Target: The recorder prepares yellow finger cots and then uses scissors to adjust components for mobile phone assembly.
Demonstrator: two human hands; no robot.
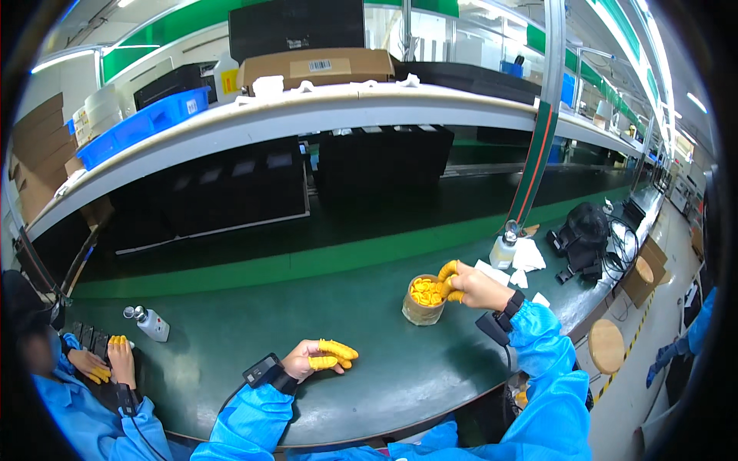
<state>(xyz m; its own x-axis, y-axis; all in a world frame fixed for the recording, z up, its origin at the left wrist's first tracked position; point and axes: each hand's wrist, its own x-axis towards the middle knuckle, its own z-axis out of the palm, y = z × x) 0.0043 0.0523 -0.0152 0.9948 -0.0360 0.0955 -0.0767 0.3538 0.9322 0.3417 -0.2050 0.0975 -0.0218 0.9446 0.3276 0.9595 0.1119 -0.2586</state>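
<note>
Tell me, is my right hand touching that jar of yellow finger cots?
Touching. The head view shows the right hand with its yellow-capped fingers curled over the rim of the jar, no gap between them.

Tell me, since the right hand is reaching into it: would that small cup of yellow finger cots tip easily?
Probably: the cup looks small and light, filled with soft yellow finger cots. The right hand at its rim could nudge it, and the smooth green table may let it slide.

It was a factory assembly line. A long green workbench (369, 361) ran under a white shelf (307, 107) loaded with blue bins (146, 123) and cardboard boxes (315, 67). A neighbouring worker (69, 407) in blue sat alongside.
</note>
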